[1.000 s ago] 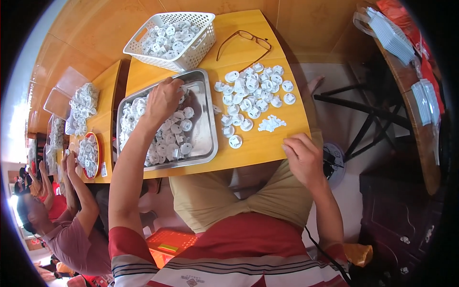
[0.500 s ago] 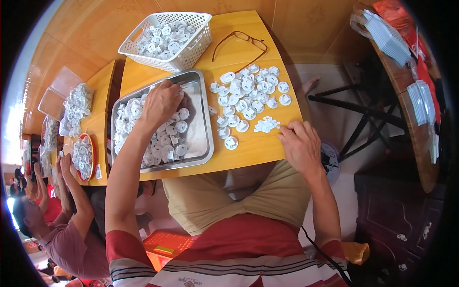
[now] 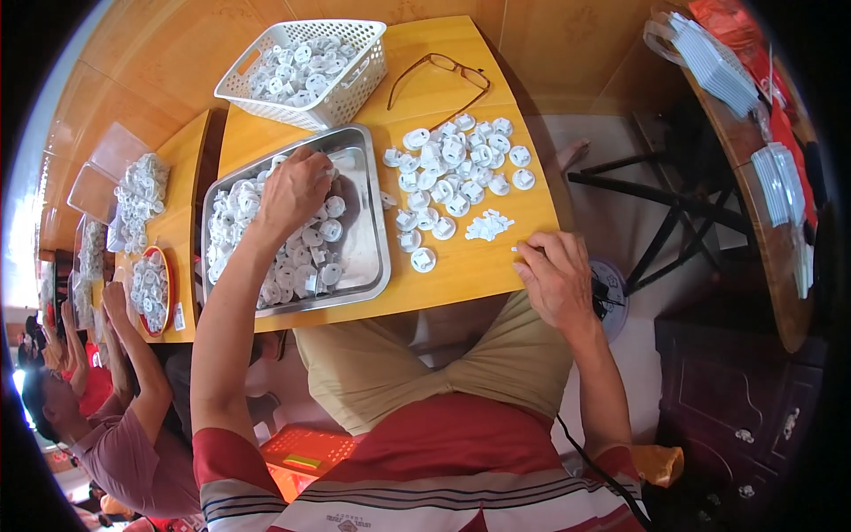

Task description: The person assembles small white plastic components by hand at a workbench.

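Over the metal tray (image 3: 362,266) my left hand (image 3: 292,191) is bent down with curled fingers among white round plastic parts (image 3: 238,202). Its fingertips are hidden, so what they grip cannot be made out. At the table's right edge my right hand (image 3: 558,275) is closed, thumb and finger pinched together. A tiny white plastic piece (image 3: 515,249) shows at their tips. Left of that hand lies a small heap of tiny white plastic pieces (image 3: 489,225). Beyond it, many white round parts with raised square middles (image 3: 456,151) are spread on the table (image 3: 496,284).
A white perforated basket (image 3: 350,102) of similar parts stands behind the tray. Eyeglasses (image 3: 483,82) lie near the far edge. At left, a co-worker (image 3: 133,434) sits by a red-rimmed bowl (image 3: 168,293). Black stand legs (image 3: 656,226) are at right.
The view has shifted slightly. My right hand has drawn back a little from the small heap, with a tiny white piece now showing at its fingertips. My left hand stays in the tray.
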Tool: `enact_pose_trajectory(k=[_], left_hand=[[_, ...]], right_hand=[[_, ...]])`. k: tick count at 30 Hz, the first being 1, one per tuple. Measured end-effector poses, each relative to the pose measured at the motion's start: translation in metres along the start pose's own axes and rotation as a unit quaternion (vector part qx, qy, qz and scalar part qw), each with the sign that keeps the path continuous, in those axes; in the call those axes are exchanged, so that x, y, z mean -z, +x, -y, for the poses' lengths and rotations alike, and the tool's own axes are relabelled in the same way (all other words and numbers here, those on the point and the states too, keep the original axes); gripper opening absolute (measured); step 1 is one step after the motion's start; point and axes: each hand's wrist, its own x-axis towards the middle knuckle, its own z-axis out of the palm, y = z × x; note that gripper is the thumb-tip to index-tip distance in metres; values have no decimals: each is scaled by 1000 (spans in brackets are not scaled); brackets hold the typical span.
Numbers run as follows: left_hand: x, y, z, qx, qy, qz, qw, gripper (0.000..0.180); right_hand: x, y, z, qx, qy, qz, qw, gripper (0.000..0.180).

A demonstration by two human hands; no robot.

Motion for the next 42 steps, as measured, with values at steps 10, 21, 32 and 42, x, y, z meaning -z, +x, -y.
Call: enact_pose_trajectory(k=[10, 21, 32, 42], left_hand=[[-2, -2, 5, 25, -112, -103, 988, 14], [7, -44, -20, 138, -413, -171, 884, 24], [6, -96, -87, 162, -792, -94, 582, 19], [-7, -119, -124, 170, -864, 4, 474, 25]], right_hand=[[4, -18, 1, 36, 44, 10, 998, 39], [-9, -40, 1, 76, 54, -61, 994, 21], [4, -34, 26, -15, 175, -96, 980, 16], [13, -12, 49, -67, 289, -97, 950, 10]])
